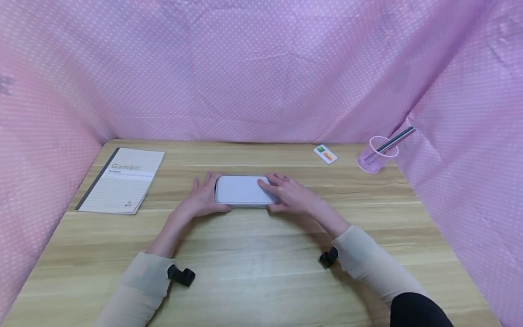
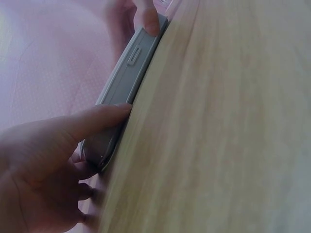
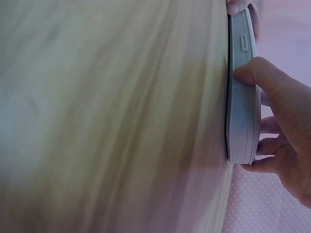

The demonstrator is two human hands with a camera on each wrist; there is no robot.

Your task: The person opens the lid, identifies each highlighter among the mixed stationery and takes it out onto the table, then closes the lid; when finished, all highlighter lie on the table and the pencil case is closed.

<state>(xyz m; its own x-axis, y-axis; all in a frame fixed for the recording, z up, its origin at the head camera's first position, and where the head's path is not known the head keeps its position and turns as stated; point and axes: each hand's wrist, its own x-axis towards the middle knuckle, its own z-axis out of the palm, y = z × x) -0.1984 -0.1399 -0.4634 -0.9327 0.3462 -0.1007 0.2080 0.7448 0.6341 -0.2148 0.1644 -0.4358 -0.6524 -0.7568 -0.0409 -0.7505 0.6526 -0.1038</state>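
Note:
A white, flat case (image 1: 241, 190) with rounded corners lies on the table in the head view, its lid down. My left hand (image 1: 200, 200) grips its left end, thumb at the near side and fingers around the far side. At the right end my right hand (image 1: 296, 196) holds it, thumb on the near side and one finger over the lid. In the left wrist view, a small rectangular catch shows on the side of the case (image 2: 127, 77), beyond the left thumb. The right wrist view shows the right thumb pressed against the side of the case (image 3: 243, 116).
A notebook (image 1: 126, 181) with a dark spine lies at the table's left. Toward the back right are a small white eraser-like block (image 1: 325, 154) and a pink cup (image 1: 369, 162) holding dark sticks. Pink dotted cloth (image 1: 261, 72) hangs around the wooden table (image 1: 253, 272).

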